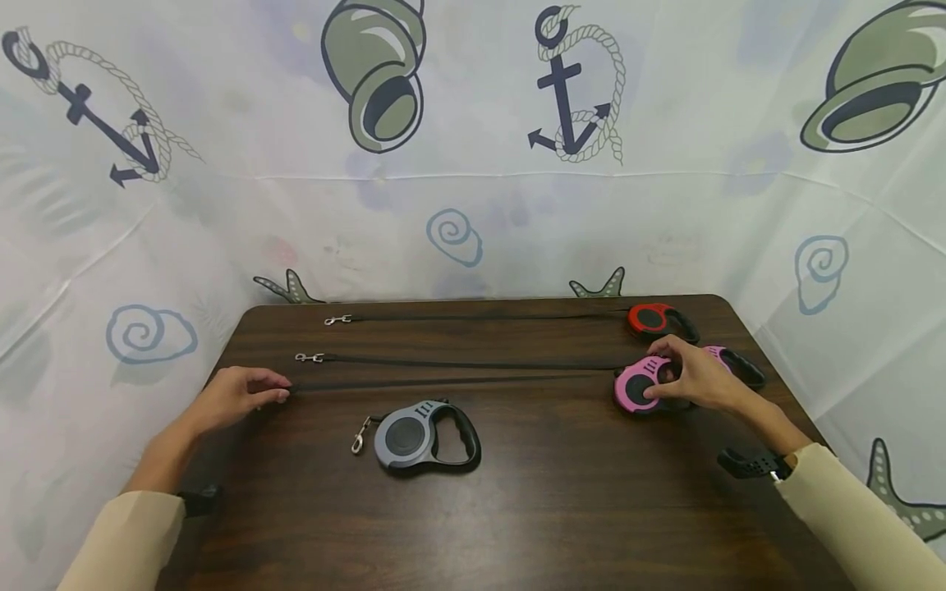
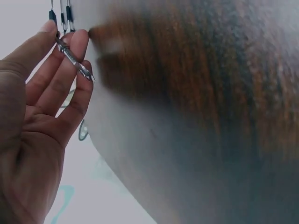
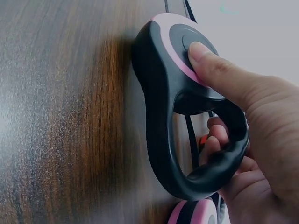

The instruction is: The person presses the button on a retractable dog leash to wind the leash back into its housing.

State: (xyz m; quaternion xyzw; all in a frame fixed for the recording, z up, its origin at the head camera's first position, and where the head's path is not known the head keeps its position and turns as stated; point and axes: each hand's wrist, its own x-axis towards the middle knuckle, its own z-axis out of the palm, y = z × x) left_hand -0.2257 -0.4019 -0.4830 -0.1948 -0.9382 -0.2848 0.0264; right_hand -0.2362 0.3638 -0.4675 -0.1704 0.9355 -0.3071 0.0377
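R hand grips pink leash, thumb on its button; L hand at 9 o'clock pinches clip. Keep strap flat on surface, feed slow.

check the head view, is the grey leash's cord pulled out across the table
No, the grey leash lies reeled in, its clip right beside the housing.

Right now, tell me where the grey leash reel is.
In the head view the grey leash reel lies on the table, left of centre on the near side, between both hands and just in front of the stretched black leash cord.
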